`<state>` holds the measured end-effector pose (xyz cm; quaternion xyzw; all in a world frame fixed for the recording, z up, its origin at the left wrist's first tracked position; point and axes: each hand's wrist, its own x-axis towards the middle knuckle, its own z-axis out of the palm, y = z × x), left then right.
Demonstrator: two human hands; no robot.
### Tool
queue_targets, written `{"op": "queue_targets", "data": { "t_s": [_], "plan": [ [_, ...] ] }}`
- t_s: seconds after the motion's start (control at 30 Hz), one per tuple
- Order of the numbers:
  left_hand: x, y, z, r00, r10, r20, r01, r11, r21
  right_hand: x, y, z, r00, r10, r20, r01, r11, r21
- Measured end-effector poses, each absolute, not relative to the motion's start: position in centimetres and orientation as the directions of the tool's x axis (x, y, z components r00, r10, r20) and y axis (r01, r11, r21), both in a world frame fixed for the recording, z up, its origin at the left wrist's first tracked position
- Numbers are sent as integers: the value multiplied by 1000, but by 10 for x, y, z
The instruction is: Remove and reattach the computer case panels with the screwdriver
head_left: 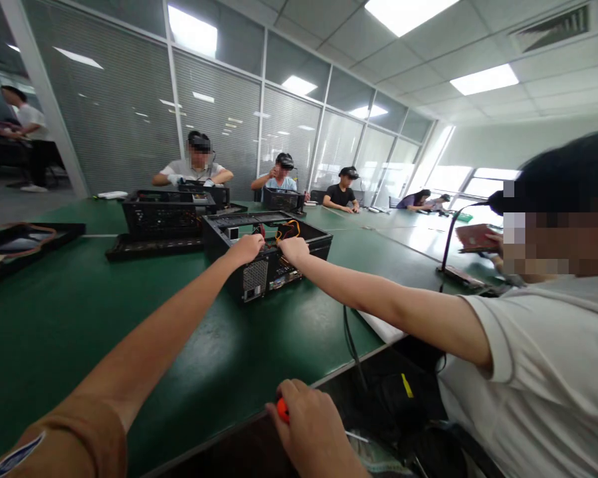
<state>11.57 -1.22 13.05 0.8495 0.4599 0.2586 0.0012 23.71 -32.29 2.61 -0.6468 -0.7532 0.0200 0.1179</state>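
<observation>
An open black computer case [259, 272] stands on the green table [80, 312] in front of me, with red, yellow and orange wires showing inside. My left hand [246, 248] reaches out to it, fingers curled over its near top rim. My right hand [311, 428] is low at the table's front edge, closed around an orange-handled tool [282, 409] whose tip is hidden. A co-worker in a white shirt sits at my right, and that person's hand [294, 249] rests on the same rim, just right of my left hand.
Another black case [164, 212] on a flat black panel stands behind to the left, and a black tray [20, 242] lies at far left. Several people sit along the far side. A gooseneck microphone [451, 245] and a black cable [351, 345] are at right.
</observation>
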Motion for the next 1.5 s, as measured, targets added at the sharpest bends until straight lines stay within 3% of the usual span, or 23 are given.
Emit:
{"op": "queue_targets", "data": {
  "t_s": [0.2,0.4,0.6,0.87,0.97,1.07,1.17,1.3,1.5],
  "plan": [
    [104,-7,129,584,749,313,751,-645,143,258,-302,31,-101,958,267,969,156,-191],
    [111,-20,131,536,795,283,808,-580,101,256,-232,45,-10,900,437,972,111,-205],
    [113,-45,129,524,800,291,826,-561,55,307,-171,56,235,803,548,954,-82,-289],
    [89,-92,129,552,782,289,814,-580,15,372,-108,103,415,765,493,874,-186,-449],
    [70,-115,130,584,760,285,796,-605,-17,367,-103,103,417,786,456,856,-171,-488],
    [52,-140,133,607,747,272,781,-625,-26,359,-111,97,491,751,442,838,-269,-474],
    [33,-167,135,614,749,248,773,-634,1,356,-129,94,553,695,459,822,-365,-437],
    [0,-206,139,613,761,210,764,-639,84,350,-158,95,524,722,451,839,-344,-422],
    [-90,-239,136,500,861,97,781,-496,379,308,-225,93,356,795,490,910,-175,-377]
  ]
}}
